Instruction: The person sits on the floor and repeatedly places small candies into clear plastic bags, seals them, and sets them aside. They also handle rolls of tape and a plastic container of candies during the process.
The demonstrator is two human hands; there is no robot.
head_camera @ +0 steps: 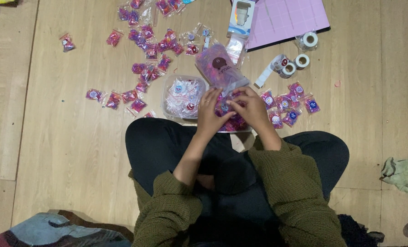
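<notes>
I sit cross-legged on a wooden floor. My left hand (209, 112) and my right hand (250, 106) meet over a pile of pink and purple beads (233, 122) at my knees. Between their fingertips they pinch a small clear packet (225, 101) of beads. Just beyond the hands lies a large clear bag of purple beads (218, 67) with a round dark sticker. To the left of my hands stands a clear plastic tub (167, 98) that holds small packets with round stickers.
Several filled pink packets (144, 50) lie scattered at the upper left, and more (288, 105) lie right of my hands. Sticker rolls (290, 64) and a pink gridded mat (288, 18) sit at the top right. A green cloth (403, 174) lies at the right edge.
</notes>
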